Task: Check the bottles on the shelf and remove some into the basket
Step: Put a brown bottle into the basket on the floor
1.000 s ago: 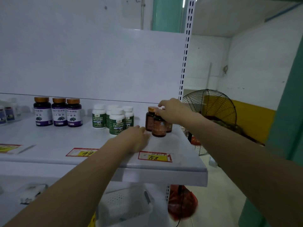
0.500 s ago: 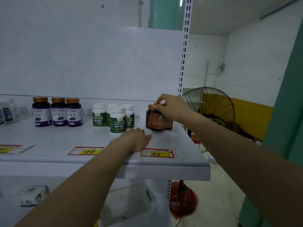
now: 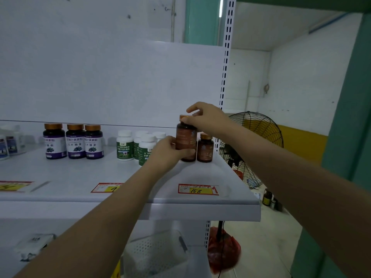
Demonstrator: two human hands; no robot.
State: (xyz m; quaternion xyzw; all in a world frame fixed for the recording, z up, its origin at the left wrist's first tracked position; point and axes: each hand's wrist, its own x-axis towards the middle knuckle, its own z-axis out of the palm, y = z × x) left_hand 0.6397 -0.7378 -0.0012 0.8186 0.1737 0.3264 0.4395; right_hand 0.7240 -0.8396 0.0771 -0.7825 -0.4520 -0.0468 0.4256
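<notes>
At centre right of the frame the brown bottle (image 3: pixel 186 137) is upright near the right end of the shelf (image 3: pixel 200 207) — whether its base touches the board cannot be told. The left hand (image 3: pixel 166 151) grasps its lower body, thumb across the front; the right hand (image 3: pixel 206 121) pinches its cap from above. A second bottle (image 3: pixel 205 149) stands just right of it, white bottles (image 3: pixel 124 146) to its left. The basket (image 3: pixel 154 251) sits at bottom centre, below the shelf.
</notes>
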